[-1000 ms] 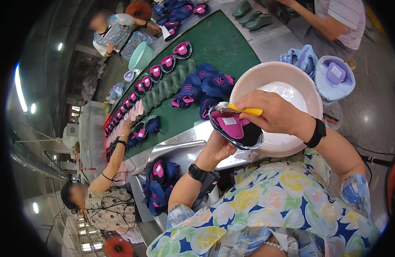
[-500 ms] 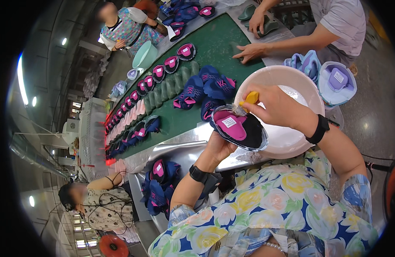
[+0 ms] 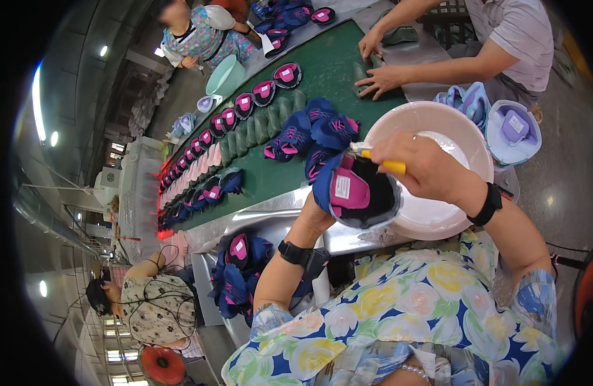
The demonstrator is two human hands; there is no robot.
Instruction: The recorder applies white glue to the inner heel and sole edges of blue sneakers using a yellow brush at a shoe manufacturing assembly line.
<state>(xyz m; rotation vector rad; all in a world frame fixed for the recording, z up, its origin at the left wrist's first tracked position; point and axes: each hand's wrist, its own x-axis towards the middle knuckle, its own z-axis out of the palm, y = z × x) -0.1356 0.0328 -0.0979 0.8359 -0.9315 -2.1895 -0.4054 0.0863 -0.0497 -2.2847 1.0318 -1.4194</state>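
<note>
My left hand (image 3: 319, 217) grips a dark blue shoe upper (image 3: 383, 196) from below and its left side. The upper is tilted with its open underside toward me, showing black edges, a pink tongue and a white label. In my right hand (image 3: 428, 166) is a yellow-handled brush (image 3: 393, 166), its pale bristles at the upper's far edge. Just behind and right of the upper stands a pale pink basin (image 3: 399, 119) with white liquid (image 3: 441, 202) in it. Several blue uppers (image 3: 335, 128) with pink laces lie just beyond the held one.
A green conveyor belt (image 3: 264, 186) carries rows of uppers, pink pieces and dark green foot-shaped forms (image 3: 261, 127). A metal tray at my left holds more uppers (image 3: 235, 283). Lilac-blue uppers (image 3: 513, 132) sit right of the basin. A co-worker's hands (image 3: 383, 80) handle forms across the belt.
The upper has turned in my left hand and its label now stands more upright. The brush has swung to its far edge, bristles pointing left. Across the belt, the co-worker's hands have come together.
</note>
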